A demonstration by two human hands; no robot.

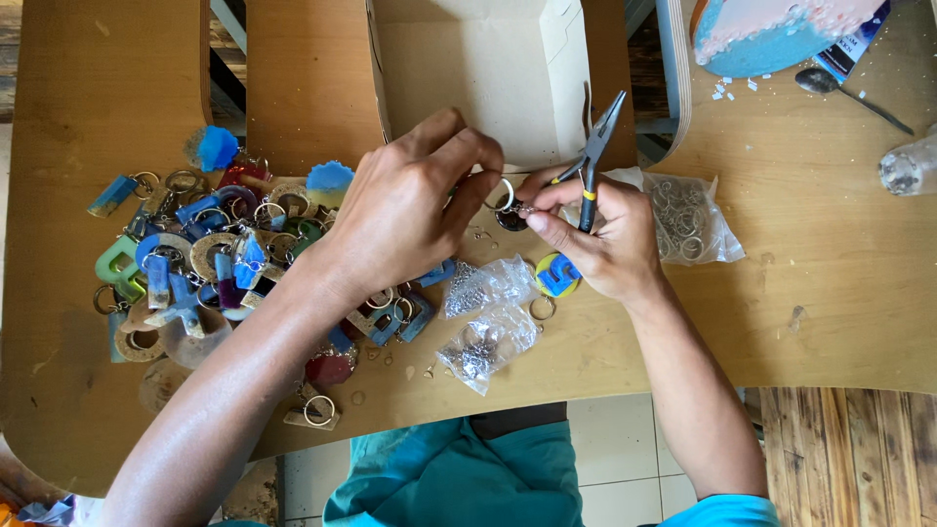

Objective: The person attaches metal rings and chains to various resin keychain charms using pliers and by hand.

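Note:
Both hands meet over a wooden table (820, 293), just in front of an open cardboard box (478, 68). My left hand (410, 205) pinches a small metal key ring (504, 195) between fingertips. My right hand (595, 239) grips black pliers (597, 146) with a yellow band, jaws pointing up and away, while its fingertips pinch a small dark round charm (509, 219) at the ring. A blue and yellow round keychain piece (556, 276) lies under my right palm.
A heap of coloured keychains (205, 254) covers the table's left part. Clear bags of chains (488, 312) lie near the front edge and a bag of rings (688, 220) at the right. A blue-rimmed round slab (771, 34), a spoon (844, 90) and a bottle (908, 166) sit at the far right.

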